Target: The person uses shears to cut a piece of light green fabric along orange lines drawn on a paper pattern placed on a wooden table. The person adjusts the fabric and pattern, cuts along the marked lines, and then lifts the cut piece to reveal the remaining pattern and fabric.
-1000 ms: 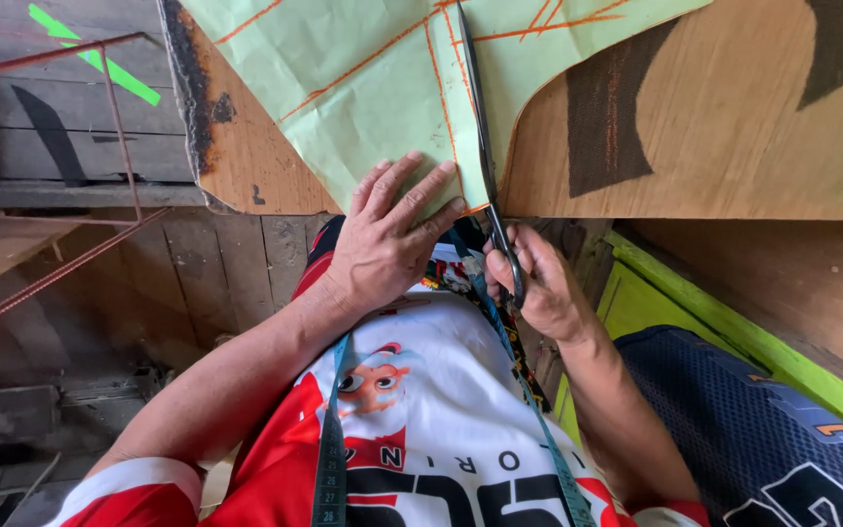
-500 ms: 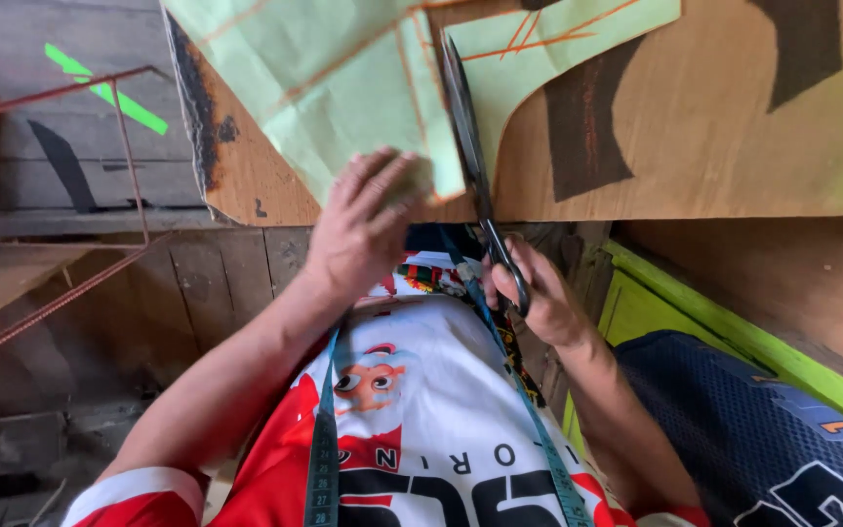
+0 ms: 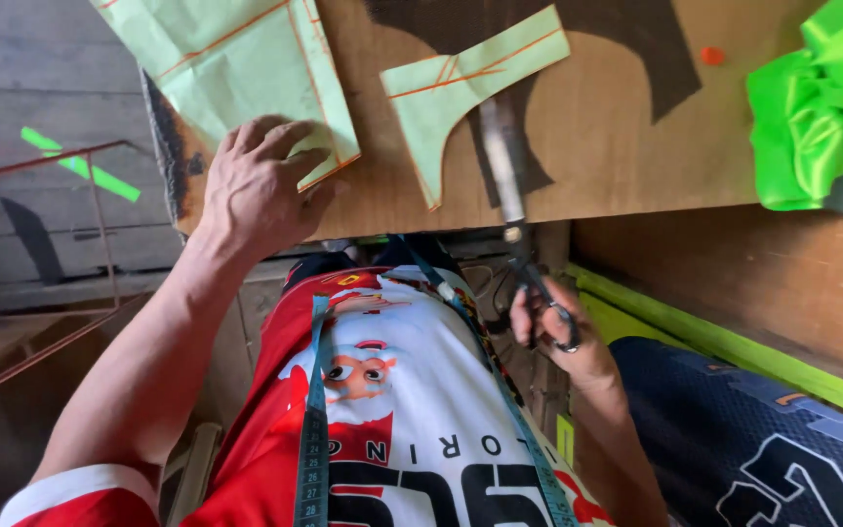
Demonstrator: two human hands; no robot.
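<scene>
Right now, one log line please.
left hand: flat on pale green fabric | right hand: holds scissors | cut piece: apart on board

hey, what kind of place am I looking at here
Probably a tailoring or sewing workshop. The right hand holds scissors over a wooden cutting table, pale green pieces with orange lines lie there, and a measuring tape hangs round the person's neck.

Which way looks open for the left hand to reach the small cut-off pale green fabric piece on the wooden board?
Probably yes: the left hand rests on the large pale green fabric sheet; bare wooden board separates it from the small cut-off piece.
</scene>
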